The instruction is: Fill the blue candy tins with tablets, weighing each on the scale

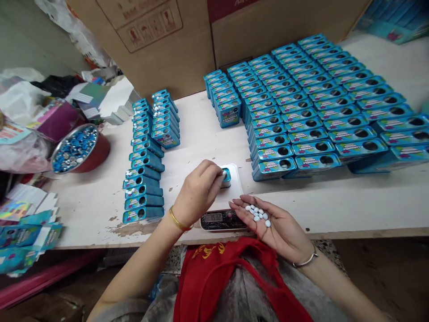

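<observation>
My left hand [200, 190] is closed in a pinch on a small white candy [224, 173] at the top of a small blue tin [226, 180]. The tin stands on the white plate of a digital scale [236, 183], whose lit display [213, 218] shows digits. My right hand [276, 226] is turned palm up just right of the scale's front. Several loose white candies [256, 212] rest on its fingers and palm. My left fingers partly cover the tin.
Rows of blue tins with round holes [301, 107] fill the right side. Left of the scale stand more tins [144, 183], some with white candies on top. Beyond them are a metal bowl [106, 150] of blue and silver pieces and flat printed boxes [23, 237]. A cardboard box [167, 58] stands behind.
</observation>
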Motion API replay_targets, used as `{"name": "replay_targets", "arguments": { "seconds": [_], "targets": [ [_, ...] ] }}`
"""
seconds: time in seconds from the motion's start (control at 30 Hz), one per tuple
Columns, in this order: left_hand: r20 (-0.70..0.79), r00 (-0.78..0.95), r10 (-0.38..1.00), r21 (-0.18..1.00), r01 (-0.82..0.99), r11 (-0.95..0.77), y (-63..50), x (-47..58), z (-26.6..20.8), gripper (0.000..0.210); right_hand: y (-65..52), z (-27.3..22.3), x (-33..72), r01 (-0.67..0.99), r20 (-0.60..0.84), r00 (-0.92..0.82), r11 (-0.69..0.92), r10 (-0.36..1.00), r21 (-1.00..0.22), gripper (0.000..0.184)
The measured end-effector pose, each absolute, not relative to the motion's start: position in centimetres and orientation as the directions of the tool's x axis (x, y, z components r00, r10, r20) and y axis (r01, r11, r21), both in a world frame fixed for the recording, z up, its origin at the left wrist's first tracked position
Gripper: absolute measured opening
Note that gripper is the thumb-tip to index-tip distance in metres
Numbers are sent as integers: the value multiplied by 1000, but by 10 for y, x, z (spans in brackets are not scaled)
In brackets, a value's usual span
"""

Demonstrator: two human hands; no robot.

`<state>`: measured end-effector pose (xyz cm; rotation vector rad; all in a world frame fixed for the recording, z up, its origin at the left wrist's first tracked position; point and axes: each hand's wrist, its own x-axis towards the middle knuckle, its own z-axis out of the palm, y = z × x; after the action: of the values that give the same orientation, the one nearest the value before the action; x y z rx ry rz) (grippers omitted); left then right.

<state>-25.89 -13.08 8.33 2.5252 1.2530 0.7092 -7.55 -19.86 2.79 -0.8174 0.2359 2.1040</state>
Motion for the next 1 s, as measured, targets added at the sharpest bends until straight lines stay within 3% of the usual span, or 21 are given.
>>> {"name": "replay_targets", "arguments": {
  "seconds": [0.17, 0.23, 0.3, 0.37, 0.47, 0.53, 0.73, 0.87, 1.0],
  "targets": [
    [302, 509, 806, 448, 671, -591, -133, -251, 83, 11, -195, 27, -77, -773, -637, -433, -626, 638, -102, 24],
    [273, 601, 751, 459, 605, -651, -144, -243, 81, 14, -195, 28, -82, -785, -628, -458, -618, 630, -48, 23],
    [255, 703, 664, 414, 541, -732, -156, -241, 77, 22, -197, 29, -87, -782, -616, -506, -623, 604, 31, 22],
    [308, 681, 664, 327, 580, -746, -166, -249, 69, 35, -200, 30, -90, -757, -627, -539, -651, 563, 66, 20],
    [425, 447, 787, 226, 789, -571, -175, -275, 55, 49, -204, 30, -89, -722, -693, -512, -691, 508, 26, 20],
    [411, 372, 832, 168, 866, -470, -178, -290, 48, 53, -205, 28, -85, -729, -719, -475, -685, 507, -2, 19],
    [298, 491, 819, 68, 845, -531, -168, -281, 45, 58, -204, 23, -78, -762, -693, -435, -645, 575, -57, 21],
    [303, 565, 767, 92, 784, -614, -150, -266, 58, 46, -203, 20, -74, -784, -689, -417, -618, 593, -57, 19],
    [235, 557, 797, 130, 794, -593, -131, -271, 74, 56, -201, 14, -71, -816, -697, -391, -576, 602, -40, 19]
  ]
}}
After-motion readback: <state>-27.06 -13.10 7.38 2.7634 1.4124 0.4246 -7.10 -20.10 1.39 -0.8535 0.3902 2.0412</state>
